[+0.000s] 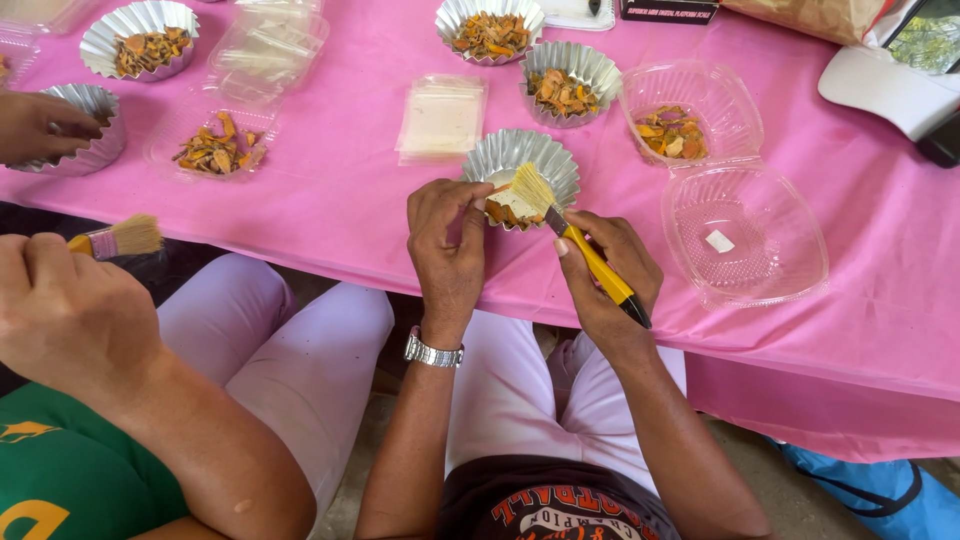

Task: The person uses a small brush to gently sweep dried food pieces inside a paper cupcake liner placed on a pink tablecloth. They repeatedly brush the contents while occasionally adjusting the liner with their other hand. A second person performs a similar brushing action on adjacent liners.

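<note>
A: Entry, head view. Left hand (447, 250)?

B: Its grip is clamped on the near rim of a fluted foil cup (522, 172), thumb and fingers pinching the edge. The cup sits tilted at the front edge of the worktop (340, 190), which is covered in pink cloth. Orange-brown dried slices (505, 213) lie in its lower part, just beside the fingertips. A metal watch (433, 351) is on that wrist.

A: Right hand (605, 275)?

B: Grip closed around a yellow-handled brush (585, 250). The pale bristles point up and left and rest inside the cup, touching the slices.

A: Surroundings?

B: To the right of the cup, an open clear hinged container (745, 235): the far half holds mixed orange pieces, the near half only a small white scrap. Behind the cup are two more foil cups of slices (560, 85), and to the left a stack of flat clear bags (442, 118). Further left, a clear tray of slices (215, 150) and another filled foil cup (140, 40).

A: Anyone else?

B: A second person on the left. One of their hands holds a similar brush (120, 240) off the worktop edge; the other hand (40, 125) rests on an empty foil cup (95, 135).
</note>
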